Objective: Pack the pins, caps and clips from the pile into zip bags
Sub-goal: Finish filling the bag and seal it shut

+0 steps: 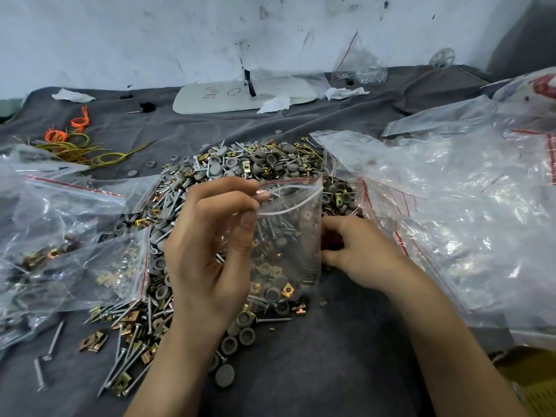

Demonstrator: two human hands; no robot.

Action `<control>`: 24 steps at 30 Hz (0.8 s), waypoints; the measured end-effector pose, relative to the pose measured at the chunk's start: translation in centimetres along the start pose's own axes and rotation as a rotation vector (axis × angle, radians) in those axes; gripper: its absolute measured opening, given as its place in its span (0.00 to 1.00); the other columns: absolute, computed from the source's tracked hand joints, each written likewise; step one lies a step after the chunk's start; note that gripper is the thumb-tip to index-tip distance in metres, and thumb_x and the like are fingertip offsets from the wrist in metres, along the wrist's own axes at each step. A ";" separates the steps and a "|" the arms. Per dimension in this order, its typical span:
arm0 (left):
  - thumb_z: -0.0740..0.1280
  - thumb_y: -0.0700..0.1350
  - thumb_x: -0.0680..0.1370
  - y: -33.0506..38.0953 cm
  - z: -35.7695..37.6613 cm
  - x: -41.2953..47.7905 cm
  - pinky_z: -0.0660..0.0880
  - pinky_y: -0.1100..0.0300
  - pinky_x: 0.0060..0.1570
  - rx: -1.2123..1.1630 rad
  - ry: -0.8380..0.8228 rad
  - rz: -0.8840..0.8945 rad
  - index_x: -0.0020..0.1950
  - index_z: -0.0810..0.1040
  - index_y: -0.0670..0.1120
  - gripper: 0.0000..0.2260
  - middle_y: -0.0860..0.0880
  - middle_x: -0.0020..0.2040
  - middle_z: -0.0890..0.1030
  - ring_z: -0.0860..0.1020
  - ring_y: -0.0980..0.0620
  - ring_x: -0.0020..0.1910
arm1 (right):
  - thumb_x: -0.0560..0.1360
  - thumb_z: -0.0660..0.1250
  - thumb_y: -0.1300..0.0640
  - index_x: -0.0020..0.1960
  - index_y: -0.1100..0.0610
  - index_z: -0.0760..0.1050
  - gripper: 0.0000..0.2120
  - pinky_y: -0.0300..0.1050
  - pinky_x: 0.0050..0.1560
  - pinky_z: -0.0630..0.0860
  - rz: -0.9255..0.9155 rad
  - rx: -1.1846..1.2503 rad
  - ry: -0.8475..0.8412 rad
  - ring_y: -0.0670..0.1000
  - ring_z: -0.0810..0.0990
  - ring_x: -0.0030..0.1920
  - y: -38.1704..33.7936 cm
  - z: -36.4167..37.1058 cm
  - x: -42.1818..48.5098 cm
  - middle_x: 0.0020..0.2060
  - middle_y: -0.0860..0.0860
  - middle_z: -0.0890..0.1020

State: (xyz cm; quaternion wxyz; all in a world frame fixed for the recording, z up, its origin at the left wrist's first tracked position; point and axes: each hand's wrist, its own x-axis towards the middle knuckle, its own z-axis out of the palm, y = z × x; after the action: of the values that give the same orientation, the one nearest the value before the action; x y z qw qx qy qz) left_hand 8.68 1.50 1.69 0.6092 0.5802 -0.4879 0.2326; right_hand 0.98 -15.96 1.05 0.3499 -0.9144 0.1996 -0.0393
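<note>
Grey cloth (301, 371) over the whole work surface, creased, running back to a scuffed white wall (150, 34) marked with dark smears.

Heap of empty clear bags (451, 212) at right, red zip strips showing, edge touching the pile.

Pile (240, 176) of mixed parts at centre: grey round caps (229, 345), silver pins (54, 341) and brass-coloured square clips (93, 341), spilling toward the near edge (a few pins and clips lying apart at lower left).

Filled zip bags (72, 245) at left, lying flat, partly overlapping the left margin of the pile.

Left hand (207, 260) raised above the pile, thumb and fingers pinched on the upper left rim of a small zip bag (288, 236). Bag hanging upright, mouth open at top, red strip along the rim; pins, caps and clips visible inside, settled toward the bottom.

Right hand (358, 251) low, just beside the bag's right edge and resting at the pile, fingers curled inward behind the plastic; whether closed on any part cannot be told.

White oval panel (240, 96) with handwritten marks at the far edge of the cloth, near crumpled white paper scraps (275, 104).

Clear bag of small beads (359, 67) propped against the wall at far right.

Loops of yellow-green wire (78, 149) and orange ties (55, 135) at far left, well apart from the pile.
</note>
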 end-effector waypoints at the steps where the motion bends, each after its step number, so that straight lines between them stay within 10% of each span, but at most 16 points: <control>1: 0.60 0.42 0.83 0.0 0.0 0.0 0.75 0.50 0.51 -0.001 -0.005 0.000 0.56 0.73 0.51 0.05 0.48 0.56 0.77 0.80 0.40 0.54 | 0.72 0.73 0.61 0.47 0.51 0.79 0.07 0.38 0.42 0.74 -0.011 0.075 0.049 0.48 0.79 0.44 -0.3 -0.1 -0.2 0.42 0.48 0.82; 7: 0.60 0.42 0.84 0.1 0.1 -0.1 0.76 0.48 0.51 0.005 -0.045 0.004 0.56 0.73 0.48 0.05 0.47 0.56 0.77 0.80 0.40 0.55 | 0.70 0.74 0.60 0.42 0.48 0.76 0.10 0.38 0.43 0.76 -0.398 0.605 0.637 0.43 0.81 0.40 -3.9 -2.8 -3.1 0.39 0.45 0.84; 11: 0.60 0.44 0.84 0.3 0.2 -0.1 0.76 0.42 0.50 0.001 -0.063 0.031 0.56 0.74 0.50 0.04 0.47 0.57 0.77 0.80 0.39 0.54 | 0.71 0.73 0.62 0.44 0.48 0.76 0.11 0.44 0.49 0.78 -0.610 0.630 0.656 0.48 0.82 0.45 -6.3 -2.6 -4.9 0.41 0.46 0.83; 15: 0.60 0.45 0.84 0.3 0.1 -0.1 0.76 0.38 0.48 -0.015 -0.061 0.035 0.53 0.75 0.50 0.05 0.49 0.58 0.77 0.80 0.38 0.54 | 0.72 0.72 0.60 0.45 0.52 0.79 0.05 0.53 0.52 0.78 -0.540 0.514 0.570 0.52 0.81 0.49 -6.1 -2.3 -4.8 0.43 0.48 0.83; 24: 0.60 0.45 0.84 0.4 0.1 0.1 0.77 0.44 0.51 -0.004 -0.035 0.019 0.56 0.73 0.52 0.04 0.50 0.57 0.77 0.81 0.38 0.54 | 0.74 0.70 0.60 0.45 0.45 0.78 0.10 0.32 0.47 0.71 -0.136 0.260 0.681 0.41 0.79 0.49 0.0 -2.3 -0.4 0.42 0.39 0.82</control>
State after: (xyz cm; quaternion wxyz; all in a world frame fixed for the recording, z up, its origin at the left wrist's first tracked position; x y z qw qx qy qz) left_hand 8.36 1.47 1.95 0.5994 0.5783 -0.5046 0.2272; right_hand 0.16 -17.23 2.84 0.3734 -0.8080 0.2368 -0.3893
